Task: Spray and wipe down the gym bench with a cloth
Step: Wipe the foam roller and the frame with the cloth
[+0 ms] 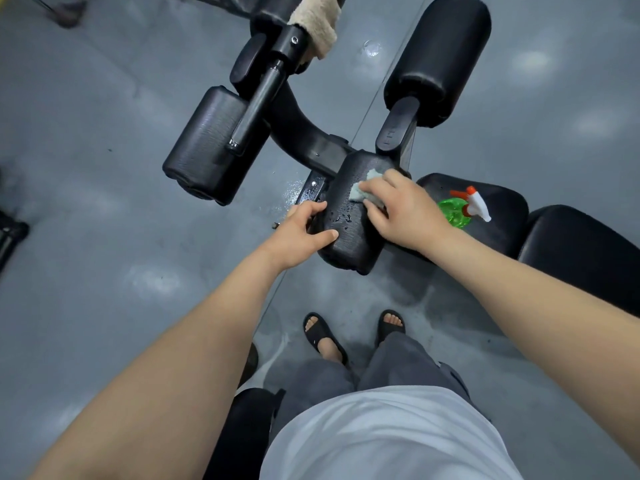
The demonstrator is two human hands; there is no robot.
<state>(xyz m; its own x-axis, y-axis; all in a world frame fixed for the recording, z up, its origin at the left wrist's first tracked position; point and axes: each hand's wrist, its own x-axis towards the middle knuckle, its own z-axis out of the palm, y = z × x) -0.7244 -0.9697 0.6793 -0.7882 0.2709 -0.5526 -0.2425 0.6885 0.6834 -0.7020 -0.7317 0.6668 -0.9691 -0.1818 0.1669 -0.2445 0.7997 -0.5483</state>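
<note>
A black roller pad [349,233] of the gym bench lies in front of me, wet with spray droplets. My right hand [403,211] presses a pale grey-green cloth [363,190] onto the pad's top; most of the cloth is hidden under the palm. My left hand [304,233] grips the pad's left edge, thumb on top and fingers curled around the side. A green spray bottle [457,209] with a white and orange trigger head lies on the black bench seat [498,216] to the right.
Two more black roller pads [207,147] [440,57] stick out from the bench frame [304,129] farther off. A beige towel [318,22] hangs over the frame at the top. Another seat pad [588,251] lies at the right. Grey floor [104,237] surrounds my sandalled feet.
</note>
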